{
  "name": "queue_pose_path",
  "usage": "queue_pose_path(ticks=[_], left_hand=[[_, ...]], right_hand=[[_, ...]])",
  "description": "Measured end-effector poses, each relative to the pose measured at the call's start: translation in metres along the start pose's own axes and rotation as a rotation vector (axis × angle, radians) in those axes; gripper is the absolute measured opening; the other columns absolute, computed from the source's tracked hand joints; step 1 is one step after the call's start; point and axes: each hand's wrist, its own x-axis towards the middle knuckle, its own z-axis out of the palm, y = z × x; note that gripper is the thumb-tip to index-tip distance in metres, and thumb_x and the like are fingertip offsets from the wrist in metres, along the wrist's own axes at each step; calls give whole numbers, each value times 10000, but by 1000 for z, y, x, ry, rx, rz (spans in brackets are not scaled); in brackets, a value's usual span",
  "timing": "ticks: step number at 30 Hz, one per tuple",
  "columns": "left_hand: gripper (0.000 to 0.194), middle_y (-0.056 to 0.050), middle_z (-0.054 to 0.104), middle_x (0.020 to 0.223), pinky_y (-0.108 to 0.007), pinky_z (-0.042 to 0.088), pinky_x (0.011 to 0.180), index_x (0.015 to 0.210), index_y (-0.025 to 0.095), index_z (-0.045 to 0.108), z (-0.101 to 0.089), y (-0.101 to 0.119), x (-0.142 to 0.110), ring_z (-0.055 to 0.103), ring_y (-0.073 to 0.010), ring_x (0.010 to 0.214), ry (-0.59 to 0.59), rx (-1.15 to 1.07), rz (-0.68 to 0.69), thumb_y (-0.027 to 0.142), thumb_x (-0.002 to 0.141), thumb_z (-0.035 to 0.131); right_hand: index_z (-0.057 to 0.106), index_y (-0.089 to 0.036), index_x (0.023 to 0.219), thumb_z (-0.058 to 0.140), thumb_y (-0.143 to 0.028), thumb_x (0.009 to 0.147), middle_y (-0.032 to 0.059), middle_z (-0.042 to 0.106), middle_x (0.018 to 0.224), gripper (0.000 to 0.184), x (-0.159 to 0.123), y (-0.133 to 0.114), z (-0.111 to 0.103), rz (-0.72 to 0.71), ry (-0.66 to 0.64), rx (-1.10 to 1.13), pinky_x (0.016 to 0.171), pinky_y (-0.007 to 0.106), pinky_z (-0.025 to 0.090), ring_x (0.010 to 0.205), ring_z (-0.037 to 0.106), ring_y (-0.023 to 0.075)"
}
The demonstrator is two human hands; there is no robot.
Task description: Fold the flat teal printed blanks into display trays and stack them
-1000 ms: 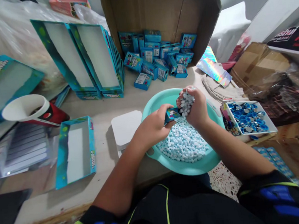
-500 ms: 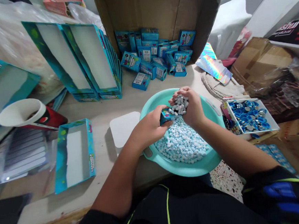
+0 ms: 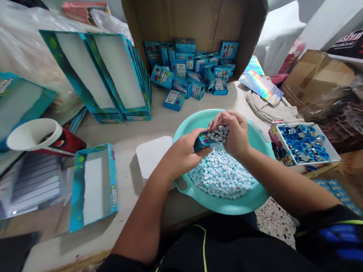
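Observation:
My left hand (image 3: 184,152) is closed round a small blue candy box (image 3: 204,139), whose end faces right. Cupped against that end, my right hand (image 3: 238,136) holds a heap of small white and pale blue candies (image 3: 220,133). Both hands are over a turquoise basin (image 3: 237,208), and many loose candies (image 3: 224,174) of the same kind lie in it. Part of the box is hidden by my left fingers. Left of the basin is a white square lid-like piece (image 3: 151,155), partly under my left forearm.
Behind the basin, blue candy boxes (image 3: 180,85) pile up in and before a cardboard box (image 3: 187,10). Stacked display trays (image 3: 116,70), a single tray (image 3: 94,193) and a red cup (image 3: 70,142) stand left. A white tray (image 3: 332,153) of blue caps sits right.
My right hand has turned and closed in against the box end, with fewer candies showing in its palm. My left hand keeps holding the box. The view has shifted slightly.

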Motion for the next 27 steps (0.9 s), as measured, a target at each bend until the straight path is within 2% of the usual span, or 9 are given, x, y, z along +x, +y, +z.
queue_pose_path(ticks=[4,8,10,14,18,21,24,27], left_hand=[[492,-97,695,1297,-399,550,924,1378,224,554,0,3,0,678,-274,1116,37,8,-40,367,919,657],[457,-64,730,1132,-364,555,804,1299,227,608,-6,4,1,687,-236,930,17,-72,-80,419,891,676],[459,-49,731,1063,-348,551,765,1286,223,621,-8,2,2,678,-217,864,24,-118,-88,431,881,677],[504,-53,732,1054,-343,561,776,1292,210,625,-8,-2,3,683,-223,877,40,-179,-93,443,852,699],[505,-58,733,1095,-348,568,808,1288,212,626,-6,-3,4,689,-236,915,53,-144,-90,446,849,709],[488,-58,727,1153,-354,565,823,1301,231,616,-5,-2,3,692,-240,951,54,-100,-60,427,864,708],[461,-65,715,1215,-363,562,832,1311,245,602,-4,-1,3,693,-240,978,49,-60,-39,391,883,694],[469,-72,723,1188,-372,561,809,1321,240,590,-3,0,3,695,-241,947,65,-30,-65,382,886,692]], right_hand=[[648,-268,613,645,-496,895,5,593,634,363,-1,-3,-3,-78,-84,-34,699,374,532,665,599,188],[700,-260,643,599,-529,944,25,651,666,416,-1,-10,-7,-150,-316,-211,664,362,495,659,602,186],[713,-256,667,601,-516,957,29,671,691,405,0,-12,-8,-193,-385,-262,663,353,477,668,606,181],[646,-254,615,593,-571,956,7,616,640,468,2,-12,-6,-212,-329,-290,623,333,437,629,553,164],[511,-240,523,619,-657,913,-25,486,543,581,2,-11,-3,-232,-274,-327,557,311,348,547,433,134],[469,-234,517,582,-648,945,-32,446,527,607,1,-11,-2,-233,-220,-322,542,306,325,527,392,123],[523,-239,562,562,-600,974,-18,500,582,549,-1,-11,-2,-237,-156,-285,578,314,386,566,448,135],[611,-254,623,578,-576,969,6,585,682,473,-2,-10,-3,-224,-103,-234,664,338,476,661,552,159]])
